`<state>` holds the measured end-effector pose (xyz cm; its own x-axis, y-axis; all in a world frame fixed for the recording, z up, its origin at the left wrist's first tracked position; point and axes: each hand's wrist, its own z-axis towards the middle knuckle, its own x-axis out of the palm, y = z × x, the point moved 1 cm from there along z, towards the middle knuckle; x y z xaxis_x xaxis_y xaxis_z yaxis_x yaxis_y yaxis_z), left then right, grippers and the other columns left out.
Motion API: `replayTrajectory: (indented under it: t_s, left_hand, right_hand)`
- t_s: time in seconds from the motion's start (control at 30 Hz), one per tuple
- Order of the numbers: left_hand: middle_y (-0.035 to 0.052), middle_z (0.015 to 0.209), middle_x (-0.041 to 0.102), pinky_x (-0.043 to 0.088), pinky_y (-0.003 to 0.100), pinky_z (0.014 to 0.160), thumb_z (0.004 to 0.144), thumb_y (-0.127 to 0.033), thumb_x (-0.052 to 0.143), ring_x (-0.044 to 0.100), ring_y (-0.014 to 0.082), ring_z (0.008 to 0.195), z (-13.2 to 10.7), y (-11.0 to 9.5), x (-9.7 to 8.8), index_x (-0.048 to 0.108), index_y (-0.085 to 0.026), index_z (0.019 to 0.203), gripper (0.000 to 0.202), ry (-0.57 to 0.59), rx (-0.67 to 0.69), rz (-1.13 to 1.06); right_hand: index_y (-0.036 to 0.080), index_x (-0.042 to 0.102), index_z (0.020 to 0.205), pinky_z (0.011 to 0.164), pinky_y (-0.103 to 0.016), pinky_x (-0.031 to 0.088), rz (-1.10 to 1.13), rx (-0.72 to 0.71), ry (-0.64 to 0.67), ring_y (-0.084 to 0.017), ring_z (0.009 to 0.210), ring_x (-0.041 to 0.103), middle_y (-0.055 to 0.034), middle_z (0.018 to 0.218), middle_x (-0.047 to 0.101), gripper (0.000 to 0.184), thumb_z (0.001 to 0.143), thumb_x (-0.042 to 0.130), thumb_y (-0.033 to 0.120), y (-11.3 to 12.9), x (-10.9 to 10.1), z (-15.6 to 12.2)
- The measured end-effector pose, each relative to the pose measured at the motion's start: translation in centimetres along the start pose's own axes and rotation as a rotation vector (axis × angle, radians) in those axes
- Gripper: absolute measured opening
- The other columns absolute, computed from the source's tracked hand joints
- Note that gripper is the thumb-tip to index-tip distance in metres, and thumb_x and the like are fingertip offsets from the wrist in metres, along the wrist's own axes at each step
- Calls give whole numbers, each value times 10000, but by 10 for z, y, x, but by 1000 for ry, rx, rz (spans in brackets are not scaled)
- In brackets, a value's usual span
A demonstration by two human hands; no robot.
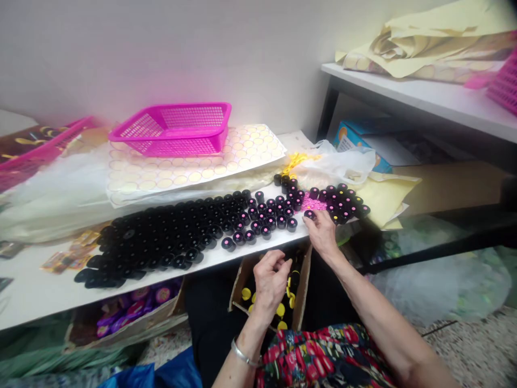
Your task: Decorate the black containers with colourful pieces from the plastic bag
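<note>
A small, round, glossy black plastic-looking piece with a pink dot on top (309,214) sits near the table's front edge, just beside the pile of tiny bright pink bits (313,203). The right hand (322,233) grasps it by the side with its fingertips; whether it is lifted or resting cannot be told. A light grip on the side wall, top kept level, should serve best, leaving the pink dot uncovered for checking that it sits centred.

The left hand (270,277) is apart from it, fingers curled above the brown cardboard box of yellow discs (236,285); whether it holds anything cannot be told. Keeping it low and near seems sensible.

To the left stand more pink-dotted black pieces (265,231), then close rows of plain-looking black pieces (161,231), on the long white table (36,285). Since these stand tightly together, placing from above rather than sliding would likely avoid toppling neighbours, and staying back from the front edge guards against drops into the box.
</note>
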<state>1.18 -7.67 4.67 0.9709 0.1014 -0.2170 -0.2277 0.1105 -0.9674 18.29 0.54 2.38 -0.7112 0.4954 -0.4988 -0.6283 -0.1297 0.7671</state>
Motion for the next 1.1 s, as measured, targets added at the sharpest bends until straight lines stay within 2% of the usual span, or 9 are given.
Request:
replayTrajectory:
  t_s: [0.13, 0.23, 0.37, 0.43, 0.57, 0.73, 0.87, 1.1]
  left_hand:
    - [4, 722, 597, 441, 216, 542, 724, -223, 645, 531, 97, 582, 8, -6, -16, 656, -194, 810, 92, -45, 114, 53]
    - [14, 789, 621, 443, 228, 565, 751, -231, 619, 543, 105, 618, 27, -14, -29, 652, -211, 855, 112, -35, 222, 133]
    - [45, 867, 651, 459, 296, 713, 763, -252, 586, 560, 165, 773, 80, -32, -40, 663, -209, 860, 131, -66, 380, 435]
    - [58, 906, 654, 441, 339, 789, 758, -249, 569, 545, 204, 854, 115, -41, -40, 669, -205, 895, 176, -40, 397, 632]
    - [84, 988, 602, 426, 350, 819, 758, -196, 495, 525, 236, 941, 185, -49, -21, 654, -185, 994, 284, 112, 314, 927]
    - [126, 1100, 519, 421, 381, 832, 736, -108, 431, 472, 270, 1022, 247, -36, 21, 601, -186, 1085, 396, 389, 333, 1148]
    - [125, 1126, 511, 415, 394, 837, 723, -107, 432, 468, 277, 1023, 274, -20, 40, 580, -199, 1115, 428, 512, 335, 1207]
    - [101, 979, 580, 411, 307, 756, 674, -129, 492, 539, 231, 877, 296, -5, 43, 631, -179, 997, 355, 562, 310, 1177]
  right_hand:
    - [132, 552, 1067, 674, -327, 482, 9, 1, 7, -155, 696, 526, -87, 923, 534, 328, 792, 528, 310, -1, 5, 1]
    - [130, 498, 1136, 658, -320, 490, 77, -5, -4, -148, 696, 539, -111, 1003, 516, 358, 809, 504, 276, 2, 2, -7]
    - [145, 512, 1054, 688, -304, 480, 64, -107, -69, -142, 714, 543, -99, 988, 515, 224, 849, 459, 217, 10, -11, -19]
    - [152, 532, 999, 734, -305, 471, 8, -177, -74, -160, 789, 552, -97, 971, 524, 171, 858, 449, 200, 15, -18, -23]
    - [147, 579, 929, 741, -284, 454, -192, -197, 31, -182, 872, 562, -100, 955, 550, 188, 881, 401, 182, 16, -24, -31]
    - [99, 564, 1121, 581, -252, 407, -514, -99, 127, -167, 721, 578, -110, 910, 598, 323, 911, 336, 189, 8, -25, -39]
    - [82, 473, 1278, 527, -246, 376, -619, -46, 252, -165, 656, 606, -130, 911, 654, 409, 934, 331, 252, 5, -23, -35]
    - [91, 370, 1360, 523, -266, 398, -738, 106, 463, -216, 621, 646, -139, 726, 685, 528, 932, 332, 398, 11, -22, -13]
